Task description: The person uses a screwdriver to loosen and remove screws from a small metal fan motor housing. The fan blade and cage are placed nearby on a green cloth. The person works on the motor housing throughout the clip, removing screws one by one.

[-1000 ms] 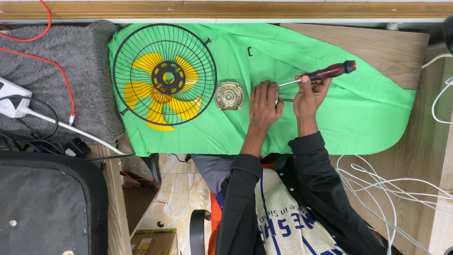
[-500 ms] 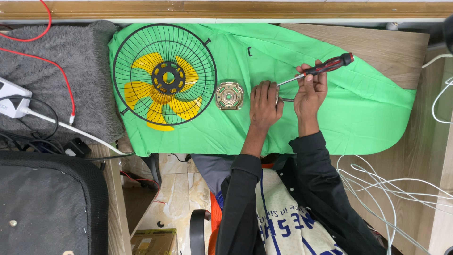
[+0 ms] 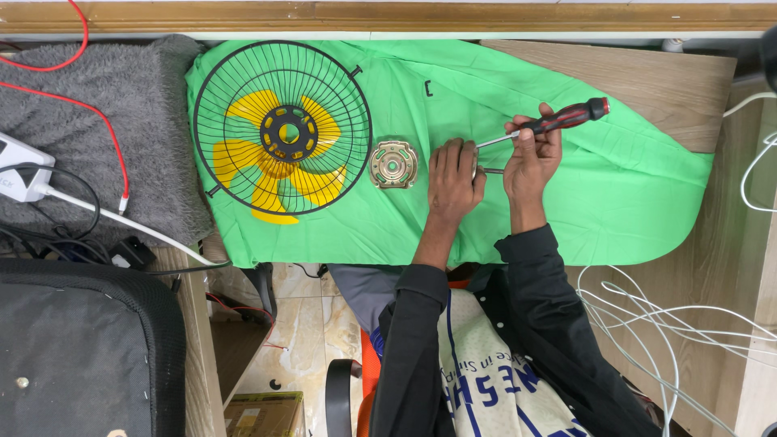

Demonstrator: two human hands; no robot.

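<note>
Holding: my right hand (image 3: 530, 158) was clamped around a screwdriver (image 3: 550, 123) with a red and black handle, gripping it near the front of the handle, where the metal shaft starts.
Screwdriver: it lay tilted, handle up and to the right, the thin shaft slanting down and left toward my other hand.
Left hand: my left hand (image 3: 453, 180) was closed over a small round metal part (image 3: 472, 166), pressing it onto the green cloth (image 3: 615, 202); only a sliver of the part showed at the edge of my fingers, so I could not tell what it was.
Hands together: the two hands sat just beside each other, the shaft tip meeting the covered part between them.
Metal plate: a round, brass-coloured plate (image 3: 393, 164) with holes and a central hub lay flat on the cloth, just left of my left hand and not touched by it.
Fan: a black wire fan guard (image 3: 282, 128) lay over yellow fan blades (image 3: 251, 154) at the left end of the cloth, near the plate.
Surface: the cloth was spread over a wooden table (image 3: 647, 81).
Surroundings: a grey fuzzy mat (image 3: 121, 121) with red wires (image 3: 97, 109) lay left of the fan, and loose white cables (image 3: 647, 324) lay off to my right.
</note>
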